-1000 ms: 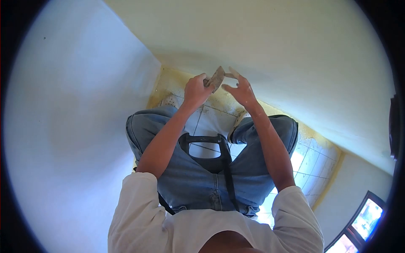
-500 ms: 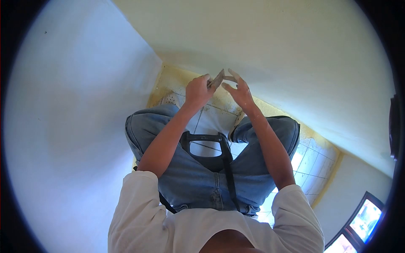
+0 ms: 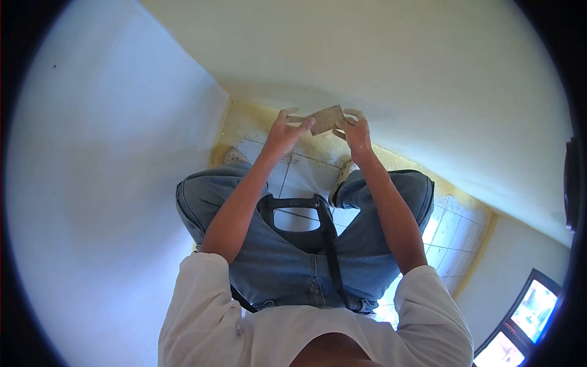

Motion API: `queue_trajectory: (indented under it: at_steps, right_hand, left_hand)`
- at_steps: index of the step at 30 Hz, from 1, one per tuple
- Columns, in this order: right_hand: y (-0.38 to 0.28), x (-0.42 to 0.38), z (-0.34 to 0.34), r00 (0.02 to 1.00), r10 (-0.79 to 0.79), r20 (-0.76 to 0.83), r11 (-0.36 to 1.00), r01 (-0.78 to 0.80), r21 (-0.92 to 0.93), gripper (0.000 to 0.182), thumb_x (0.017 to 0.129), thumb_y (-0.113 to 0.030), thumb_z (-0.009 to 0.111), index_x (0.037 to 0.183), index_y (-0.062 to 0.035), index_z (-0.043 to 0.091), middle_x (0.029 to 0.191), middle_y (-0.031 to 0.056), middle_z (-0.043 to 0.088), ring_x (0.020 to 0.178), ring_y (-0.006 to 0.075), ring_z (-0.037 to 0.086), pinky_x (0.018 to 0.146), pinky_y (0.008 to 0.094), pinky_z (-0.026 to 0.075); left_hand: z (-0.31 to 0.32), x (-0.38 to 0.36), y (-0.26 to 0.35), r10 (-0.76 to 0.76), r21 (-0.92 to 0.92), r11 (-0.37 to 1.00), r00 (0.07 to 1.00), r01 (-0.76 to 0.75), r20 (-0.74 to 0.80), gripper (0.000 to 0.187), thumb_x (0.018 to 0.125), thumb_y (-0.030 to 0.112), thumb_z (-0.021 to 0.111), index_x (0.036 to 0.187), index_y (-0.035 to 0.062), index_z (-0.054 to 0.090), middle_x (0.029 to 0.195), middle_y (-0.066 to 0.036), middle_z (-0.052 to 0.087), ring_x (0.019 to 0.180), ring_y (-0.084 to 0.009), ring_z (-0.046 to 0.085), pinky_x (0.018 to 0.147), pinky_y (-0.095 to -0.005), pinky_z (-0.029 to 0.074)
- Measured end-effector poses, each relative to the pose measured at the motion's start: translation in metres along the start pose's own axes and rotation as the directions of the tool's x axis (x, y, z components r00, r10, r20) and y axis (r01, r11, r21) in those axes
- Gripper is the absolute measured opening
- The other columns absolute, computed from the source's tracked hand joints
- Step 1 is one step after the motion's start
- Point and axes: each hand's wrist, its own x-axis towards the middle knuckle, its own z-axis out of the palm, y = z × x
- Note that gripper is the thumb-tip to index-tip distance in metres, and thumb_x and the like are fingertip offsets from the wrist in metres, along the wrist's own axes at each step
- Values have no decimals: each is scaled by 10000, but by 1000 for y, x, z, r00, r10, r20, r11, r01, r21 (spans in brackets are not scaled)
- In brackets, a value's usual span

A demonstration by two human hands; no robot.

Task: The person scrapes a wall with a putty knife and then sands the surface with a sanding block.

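Sandpaper piece (image 3: 326,118): a small brownish sheet, held up flat between both hands in front of the pale wall (image 3: 397,67), above the floor corner.
Left hand (image 3: 285,133): fingers (image 3: 292,117) spread and pinching the sheet's left edge; grasping it lightly, not clenched.
Right hand (image 3: 356,130): fingers curled around the sheet's right edge, thumb beneath; grasping it as well.
Position of the sheet: between the two hands, touching both, raised clear of the floor (image 3: 306,174) and close to the wall, though whether it touches the wall cannot be told.
Step in hand: by the look of it, the sheet is being straightened or turned over between the fingers, readied rather than pressed to a surface.
What the next move calls for: in my judgement, a firm one-handed hold with the rough face turned outward, so the other hand must let go without dropping the sheet.
Person: crouched or seated low, knees in blue jeans (image 3: 275,257) apart, white sleeves at the bottom of the view.
Strap (image 3: 327,229): a black band crosses the lap below the forearms.
Floor: pale tiles with a yellowish stained border along the wall base.
Window (image 3: 520,330): bright panes at the lower right edge.
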Motion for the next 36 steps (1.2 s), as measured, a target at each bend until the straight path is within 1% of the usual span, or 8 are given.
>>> queue_trajectory:
  at_steps: [5, 8, 11, 14, 23, 29, 32, 36]
  right_hand:
    - [8, -3, 0, 993, 21, 118, 999, -25, 30, 439, 971, -70, 717, 1368, -38, 534, 1185, 147, 698, 1099, 219, 697, 962, 375, 593]
    - [4, -10, 4, 974, -227, 13, 818, 197, -540, 481, 949, -135, 771, 1373, -56, 557, 1194, 126, 713, 1090, 204, 696, 984, 370, 565]
    - [-4, -7, -1, 979, -179, 99, 834, 204, -512, 626, 894, -196, 828, 1440, -87, 542, 1183, 136, 714, 1128, 258, 690, 987, 409, 561]
    - [22, -1, 5, 859, -461, 224, 675, 503, -540, 689, 894, -202, 825, 1498, -93, 512, 1193, 162, 711, 1203, 278, 660, 1014, 422, 536]
    - [-3, -10, 3, 991, -52, 124, 846, 110, -522, 837, 906, -281, 814, 1622, -111, 416, 1442, 196, 630, 1385, 363, 572, 1130, 461, 484]
    - [26, -3, 11, 895, -414, 166, 628, 413, -660, 669, 928, -220, 793, 1528, -78, 536, 1425, 193, 627, 1348, 341, 614, 1074, 436, 529]
    - [21, -6, 8, 949, -293, 116, 846, 314, -431, 654, 952, -260, 769, 1531, -71, 530, 1482, 209, 581, 1389, 362, 576, 1087, 449, 526]
    - [4, -1, -1, 961, -119, 250, 971, 166, -173, 603, 1027, -297, 672, 1544, -46, 486, 1449, 179, 581, 1382, 350, 559, 1079, 466, 532]
  left_hand:
    - [-9, 6, -11, 24, 2, 1000, 997, -24, 80, 335, 895, 243, 845, 1075, -19, 739, 875, -133, 780, 767, -197, 737, 713, -363, 567]
    - [-14, 3, -8, 169, 312, 938, 985, -150, -35, 224, 883, 193, 826, 937, -10, 749, 786, -158, 765, 675, -236, 738, 675, -377, 568]
    - [-17, 4, -12, 215, 345, 920, 975, -185, -51, 203, 866, 164, 818, 914, -15, 735, 781, -184, 758, 676, -273, 750, 673, -389, 572]
    - [-16, 4, -13, 193, 293, 940, 981, -174, -36, 220, 866, 171, 819, 912, -24, 727, 786, -180, 761, 694, -286, 758, 682, -410, 575]
    - [-19, 1, -1, 198, 367, 915, 979, -167, -48, 199, 863, 144, 809, 915, -28, 724, 827, -186, 765, 745, -308, 765, 710, -410, 576]
    - [-16, 2, 1, 186, 313, 935, 982, -167, -31, 174, 863, 127, 803, 924, -16, 723, 836, -199, 765, 772, -301, 769, 719, -408, 576]
    - [-14, -2, 7, 153, 304, 942, 988, -138, -25, 188, 864, 134, 808, 936, -9, 710, 852, -185, 760, 791, -320, 759, 743, -416, 576]
    - [-7, -6, 19, 644, 569, 649, 763, -505, -57, 132, 854, 118, 815, 951, 69, 741, 965, -99, 735, 876, -296, 707, 766, -388, 552]
